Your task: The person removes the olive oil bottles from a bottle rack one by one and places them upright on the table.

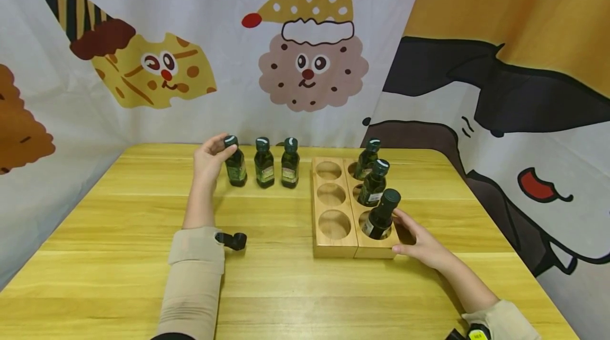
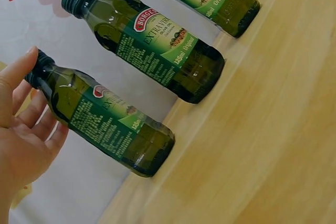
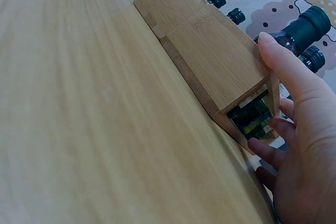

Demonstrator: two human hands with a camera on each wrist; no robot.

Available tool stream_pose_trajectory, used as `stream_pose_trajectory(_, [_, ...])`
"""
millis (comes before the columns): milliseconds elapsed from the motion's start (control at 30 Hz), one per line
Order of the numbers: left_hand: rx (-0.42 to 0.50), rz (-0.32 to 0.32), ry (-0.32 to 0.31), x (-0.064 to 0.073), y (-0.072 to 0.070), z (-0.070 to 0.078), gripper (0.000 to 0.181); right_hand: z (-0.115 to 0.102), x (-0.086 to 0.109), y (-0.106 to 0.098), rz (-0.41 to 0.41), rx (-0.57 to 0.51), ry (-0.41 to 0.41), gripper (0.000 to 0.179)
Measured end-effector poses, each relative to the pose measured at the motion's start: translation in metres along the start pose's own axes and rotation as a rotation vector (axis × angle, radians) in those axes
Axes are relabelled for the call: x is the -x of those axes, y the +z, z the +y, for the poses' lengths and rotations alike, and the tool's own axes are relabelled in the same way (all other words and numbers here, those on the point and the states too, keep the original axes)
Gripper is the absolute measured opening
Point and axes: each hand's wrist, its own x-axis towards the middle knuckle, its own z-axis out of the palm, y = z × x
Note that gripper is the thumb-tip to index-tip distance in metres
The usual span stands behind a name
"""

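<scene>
My left hand point(image 1: 209, 157) is at the leftmost olive oil bottle point(image 1: 235, 168), thumb and fingers around its dark cap. That bottle stands upright on the table, its green label showing in the left wrist view. Two more olive oil bottles point(image 1: 264, 164) stand in a row to its right. A wooden rack point(image 1: 333, 251) made of two blocks sits right of centre. Three dark bottles point(image 1: 373, 187) stand in the right block's holes, the nearest with a tall cap. My right hand point(image 1: 421, 242) rests against that block's near right corner, thumb on its edge and fingers loosely bent along the side.
The left block's round holes point(image 1: 334, 224) show their wooden bottoms. Behind the light wooden table point(image 1: 276, 297) hangs a printed curtain point(image 1: 229, 75) with cartoon figures. A small black device point(image 1: 232, 241) projects from the left sleeve.
</scene>
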Motion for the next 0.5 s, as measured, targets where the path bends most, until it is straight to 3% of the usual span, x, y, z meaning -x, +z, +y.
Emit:
stream_pose_trajectory(167, [-0.047, -0.029, -0.014, 0.003, -0.003, 0.010, 0.054, 0.002, 0.000, 0.000, 0.005, 0.012, 0.001, 0.085])
stream_pose_trajectory(500, [0.066, -0.016, 0.087, 0.013, -0.004, 0.044, 0.056, 0.002, 0.001, -0.001, 0.006, -0.001, -0.006, 0.084])
